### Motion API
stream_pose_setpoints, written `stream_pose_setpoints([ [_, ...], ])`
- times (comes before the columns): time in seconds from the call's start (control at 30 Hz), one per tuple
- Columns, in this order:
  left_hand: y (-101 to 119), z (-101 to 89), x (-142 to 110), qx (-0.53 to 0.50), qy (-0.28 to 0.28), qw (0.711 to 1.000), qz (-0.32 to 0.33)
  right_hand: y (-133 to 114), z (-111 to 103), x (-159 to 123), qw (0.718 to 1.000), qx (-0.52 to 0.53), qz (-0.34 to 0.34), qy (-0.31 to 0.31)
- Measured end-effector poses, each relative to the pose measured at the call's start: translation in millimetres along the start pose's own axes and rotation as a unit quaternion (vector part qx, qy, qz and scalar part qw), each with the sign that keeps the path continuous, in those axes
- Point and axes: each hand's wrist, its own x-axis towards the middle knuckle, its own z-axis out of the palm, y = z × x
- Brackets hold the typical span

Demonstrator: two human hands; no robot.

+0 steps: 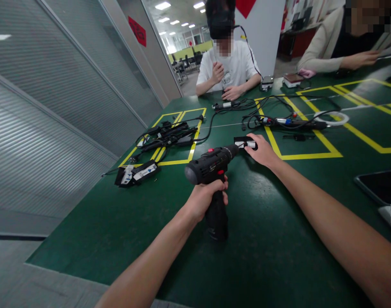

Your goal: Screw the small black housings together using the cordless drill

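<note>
A black cordless drill (211, 166) with red buttons is gripped round its handle by my left hand (205, 196). Its chuck points away from me, toward a small black and silver block (239, 142) on the green table. My right hand (261, 149) has its fingers closed on the right end of that block. The drill's tip meets or lies just in front of the block; I cannot tell whether they touch. My right fingers cover part of the block.
Yellow tape rectangles mark the green table (176, 205). Black cables and tools (169, 136) lie at the left, beside black and white pieces (137, 172). More cabled tools (287, 122) and a white ring (341, 119) lie at the right. Two people sit across the table.
</note>
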Motion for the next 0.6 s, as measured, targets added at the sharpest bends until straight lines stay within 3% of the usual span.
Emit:
stream_pose_setpoints([
  [0.6,-0.1,0.3,0.4,0.004,0.004,1.000,0.000,1.9,1.8,-0.5,1.000,0.000,0.006,-0.016],
])
